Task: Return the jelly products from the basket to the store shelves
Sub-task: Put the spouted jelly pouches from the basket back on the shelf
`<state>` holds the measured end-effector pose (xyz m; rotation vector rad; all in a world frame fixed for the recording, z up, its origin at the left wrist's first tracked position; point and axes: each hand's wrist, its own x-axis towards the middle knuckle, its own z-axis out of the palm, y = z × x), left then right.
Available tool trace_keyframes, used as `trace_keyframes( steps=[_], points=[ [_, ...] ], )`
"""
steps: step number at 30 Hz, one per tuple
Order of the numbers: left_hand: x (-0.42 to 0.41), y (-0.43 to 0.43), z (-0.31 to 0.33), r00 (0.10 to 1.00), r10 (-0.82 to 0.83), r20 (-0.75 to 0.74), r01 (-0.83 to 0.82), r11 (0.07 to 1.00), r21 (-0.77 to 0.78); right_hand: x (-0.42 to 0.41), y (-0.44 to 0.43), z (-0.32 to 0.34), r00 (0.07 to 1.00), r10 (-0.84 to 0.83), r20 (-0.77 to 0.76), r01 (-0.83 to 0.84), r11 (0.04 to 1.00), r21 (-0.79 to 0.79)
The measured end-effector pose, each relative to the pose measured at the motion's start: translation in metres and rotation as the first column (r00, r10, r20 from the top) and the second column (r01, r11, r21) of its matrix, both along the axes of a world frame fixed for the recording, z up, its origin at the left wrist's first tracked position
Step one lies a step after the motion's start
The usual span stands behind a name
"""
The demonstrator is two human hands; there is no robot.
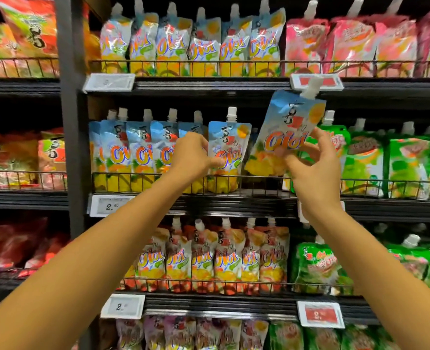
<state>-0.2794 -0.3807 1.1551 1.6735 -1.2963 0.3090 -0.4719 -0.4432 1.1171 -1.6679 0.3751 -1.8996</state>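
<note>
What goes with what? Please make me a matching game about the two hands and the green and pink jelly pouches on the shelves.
Things:
1. left hand
2. right hand
3. green pouches
4. pink pouches

Places or states:
A. on the top shelf in view, right side
B. holds the tilted pouch in the air
C. grips the upright pouch on the middle shelf
D. on the middle shelf, right of the blue pouches

Pairs: 1-C, 2-B, 3-D, 4-A

Dark metal shelves (209,84) stacked in tiers, whole view filled. Black upright post (70,122) at left, dividing two bays. Low wire rails (264,184) fitted along shelf fronts. White price tag (110,82) and red price tag (320,315) clipped to edges. Fronts brightly lit, recesses left dark.
</note>
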Motion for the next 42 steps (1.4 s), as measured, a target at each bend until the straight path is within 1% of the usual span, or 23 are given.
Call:
trace_keyframes(
  steps=[2, 4, 6, 10, 13, 17, 19, 23, 27, 29, 32, 34, 36, 38, 39, 41, 42],
  points=[
    [0.000, 0.003, 0.000, 1.000, 0.008, 0.025, -0.008, 1.000, 0.012, 0.006, -0.005, 0.013, 1.000, -0.018, 0.017, 0.018, 1.000, -0.019],
    [-0.001, 0.004, 0.000, 1.000, 0.004, 0.029, -0.005, 1.000, 0.006, 0.014, -0.012, 0.021, 0.999, -0.039, -0.003, 0.039, 0.999, -0.024],
    [-0.002, 0.003, 0.000, 0.999, 0.021, 0.028, -0.022, 1.000, 0.019, 0.024, -0.020, 0.025, 0.996, -0.062, -0.061, 0.062, 0.998, 0.000],
    [-0.002, -0.001, 0.004, 0.997, 0.063, -0.042, -0.062, 0.997, 0.036, 0.040, -0.031, 0.025, 0.968, -0.082, -0.239, 0.096, 0.994, 0.049],
    [-0.003, -0.001, 0.007, 0.995, 0.075, -0.063, -0.072, 0.996, 0.047, 0.046, -0.039, 0.023, 0.921, -0.049, -0.388, 0.091, 0.992, 0.090],
    [-0.004, 0.004, 0.012, 0.991, 0.131, 0.026, -0.132, 0.990, 0.041, 0.049, -0.047, 0.027, 0.839, -0.070, -0.539, 0.171, 0.975, 0.140],
    [-0.003, 0.005, 0.012, 0.990, 0.133, 0.048, -0.134, 0.991, 0.030, 0.049, -0.048, 0.031, 0.793, -0.076, -0.604, 0.207, 0.967, 0.150],
    [0.001, 0.007, 0.006, 0.990, 0.124, 0.073, -0.125, 0.992, 0.016, 0.052, -0.050, 0.038, 0.742, -0.043, -0.669, 0.248, 0.945, 0.215],
    [0.004, 0.011, 0.000, 0.993, 0.109, 0.055, -0.108, 0.994, -0.024, 0.054, -0.041, 0.042, 0.675, -0.121, -0.728, 0.320, 0.937, 0.142],
    [0.004, 0.015, -0.004, 0.991, 0.119, 0.064, -0.116, 0.992, -0.053, 0.052, -0.039, 0.042, 0.666, -0.116, -0.737, 0.316, 0.939, 0.137],
    [0.002, 0.025, -0.014, 0.990, 0.109, 0.086, -0.095, 0.983, -0.155, 0.046, -0.037, 0.036, 0.692, -0.119, -0.712, 0.311, 0.939, 0.145],
    [-0.002, 0.034, -0.027, 0.993, 0.059, 0.101, -0.036, 0.975, -0.218, 0.038, -0.035, 0.026, 0.730, -0.154, -0.666, 0.287, 0.953, 0.095],
    [-0.005, 0.041, -0.046, 0.996, 0.005, 0.090, 0.018, 0.968, -0.252, 0.029, -0.021, 0.008, 0.807, -0.217, -0.549, 0.260, 0.966, 0.001],
    [-0.008, 0.045, -0.071, 0.998, -0.060, 0.031, 0.066, 0.963, -0.262, 0.021, -0.002, -0.016, 0.891, -0.234, -0.389, 0.212, 0.972, -0.100],
    [-0.008, 0.047, -0.086, 0.995, -0.096, -0.011, 0.089, 0.962, -0.259, 0.018, 0.007, -0.030, 0.916, -0.225, -0.332, 0.183, 0.971, -0.152],
    [-0.008, 0.050, -0.121, 0.980, -0.171, -0.103, 0.143, 0.962, -0.233, 0.013, 0.022, -0.066, 0.937, -0.205, -0.283, 0.139, 0.962, -0.236],
    [-0.008, 0.053, -0.142, 0.967, -0.205, -0.152, 0.171, 0.963, -0.207, 0.010, 0.027, -0.088, 0.939, -0.193, -0.285, 0.123, 0.961, -0.246]
  ],
)
